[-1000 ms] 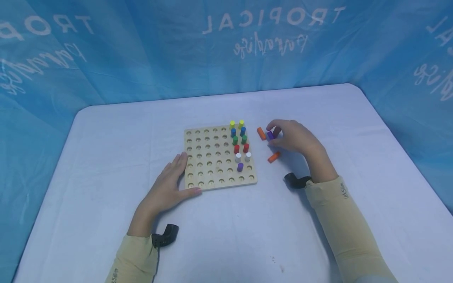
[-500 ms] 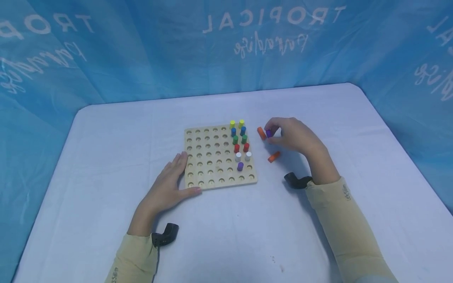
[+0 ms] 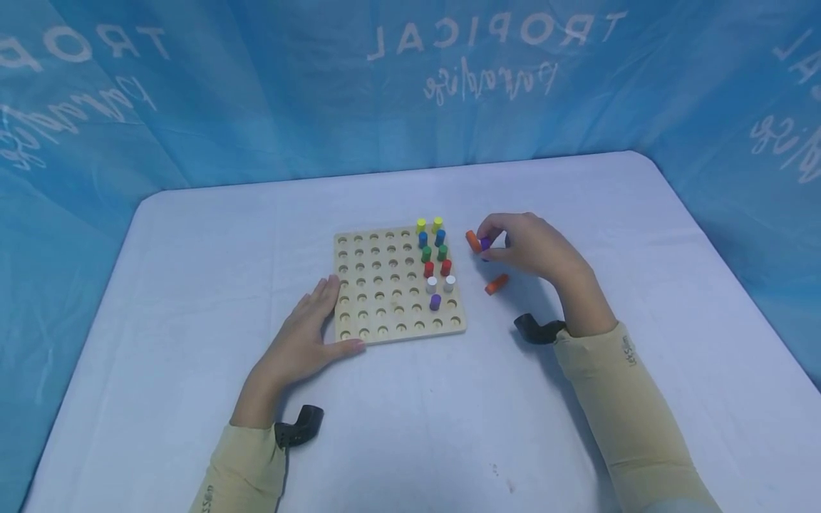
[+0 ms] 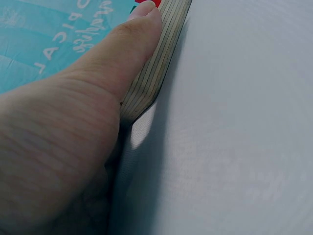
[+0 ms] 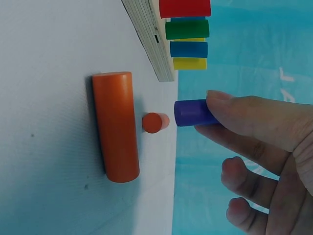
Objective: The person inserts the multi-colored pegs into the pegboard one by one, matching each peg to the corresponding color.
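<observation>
A wooden pegboard [image 3: 385,292] lies mid-table, with yellow, blue, green, red, white and purple pegs [image 3: 435,263] standing in its right columns. My left hand [image 3: 308,335] lies flat against its near left corner, thumb along the board's edge [image 4: 156,73]. Right of the board, my right hand [image 3: 526,246] pinches a purple peg [image 3: 485,244] [image 5: 191,112] in its fingertips, just above the table. Two orange pegs lie loose: one [image 3: 473,241] [image 5: 155,122] beside the purple peg, the other [image 3: 496,284] [image 5: 115,126] nearer me.
The table [image 3: 577,399] wears a pale cloth, and a blue printed backdrop [image 3: 256,85] rises round its far and side edges. Black wrist mounts sit at both cuffs [image 3: 539,329] [image 3: 300,425].
My right hand has lifted the purple peg slightly and shifted it a little leftwards, towards the orange peg. The left hand and board have not moved.
</observation>
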The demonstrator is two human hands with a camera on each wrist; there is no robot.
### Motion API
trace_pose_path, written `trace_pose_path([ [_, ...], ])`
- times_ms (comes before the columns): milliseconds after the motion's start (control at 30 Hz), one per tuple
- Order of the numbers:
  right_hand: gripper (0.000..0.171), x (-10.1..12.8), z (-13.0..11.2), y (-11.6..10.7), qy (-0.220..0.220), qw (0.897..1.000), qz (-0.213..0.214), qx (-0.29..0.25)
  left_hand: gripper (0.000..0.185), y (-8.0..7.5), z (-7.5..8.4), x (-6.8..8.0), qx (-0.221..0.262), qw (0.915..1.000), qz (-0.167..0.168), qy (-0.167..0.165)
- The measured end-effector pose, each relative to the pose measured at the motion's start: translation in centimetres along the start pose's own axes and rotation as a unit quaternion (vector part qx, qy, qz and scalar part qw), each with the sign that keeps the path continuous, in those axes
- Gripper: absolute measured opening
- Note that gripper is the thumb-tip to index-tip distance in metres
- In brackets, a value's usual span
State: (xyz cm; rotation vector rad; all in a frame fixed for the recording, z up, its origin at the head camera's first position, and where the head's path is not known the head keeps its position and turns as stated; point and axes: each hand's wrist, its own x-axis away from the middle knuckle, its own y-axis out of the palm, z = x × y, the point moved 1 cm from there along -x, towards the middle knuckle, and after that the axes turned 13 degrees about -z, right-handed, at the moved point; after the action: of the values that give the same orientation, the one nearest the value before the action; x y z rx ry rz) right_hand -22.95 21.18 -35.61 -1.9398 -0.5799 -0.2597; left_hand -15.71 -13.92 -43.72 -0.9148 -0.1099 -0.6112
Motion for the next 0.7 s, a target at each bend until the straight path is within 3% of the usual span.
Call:
trace_pose_path([
  [700, 0.032, 0.13, -0.48, -0.01, -0.019, 1.0, 0.009, 0.011, 0.119, -0.04, -0.1, -0.02, 0.004, 1.0, -0.002, -0.001],
])
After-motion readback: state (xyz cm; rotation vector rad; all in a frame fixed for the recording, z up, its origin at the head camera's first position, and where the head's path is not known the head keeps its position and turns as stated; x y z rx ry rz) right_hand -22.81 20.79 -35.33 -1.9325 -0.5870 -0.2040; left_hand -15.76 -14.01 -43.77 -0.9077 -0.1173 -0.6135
